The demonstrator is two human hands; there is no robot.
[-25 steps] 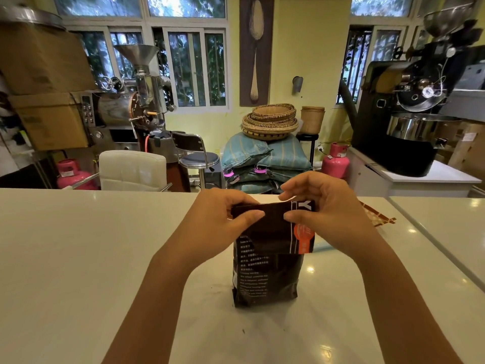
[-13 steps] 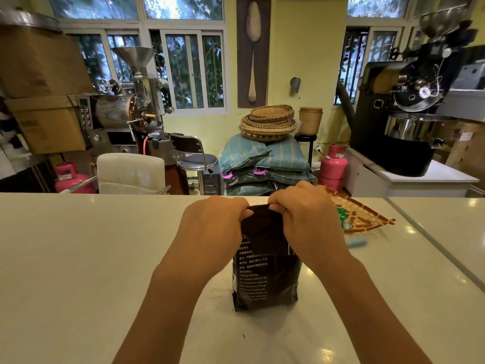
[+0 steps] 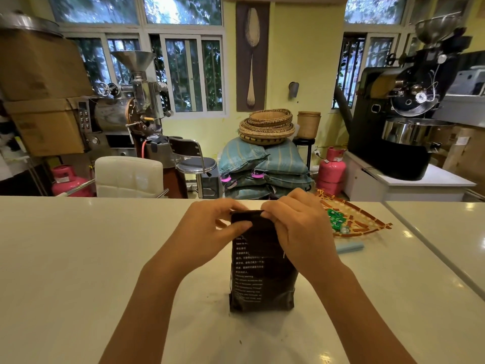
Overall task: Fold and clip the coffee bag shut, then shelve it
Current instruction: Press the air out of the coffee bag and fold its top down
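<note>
The top of the coffee bag (image 3: 262, 261) has been rolled down since a second ago: back then a broad flap with an orange label and a white letter stood open between the hands, and now that flap is gone from sight, turned under into a tight dark roll. The bag looks shorter for it, which suggests the folding step is nearly finished and the clipping comes next. The left hand (image 3: 210, 232) pinches the roll's left end, thumb across the front and fingers curled over the top; the right hand (image 3: 296, 229) is closed on the right end in the same way, knuckles up. The bag stands upright on the white counter (image 3: 78, 258), directly beneath and between both hands. Half a second ago the hands sat a little higher on the bag, thumbs tucked; now the left thumb lies flat on the front face. Just beyond the right hand lies a woven tray (image 3: 367, 222) with small green things in it (clips, possibly, though too small to tell), and a pale blue bar (image 3: 349, 247) rests near the right wrist.
</note>
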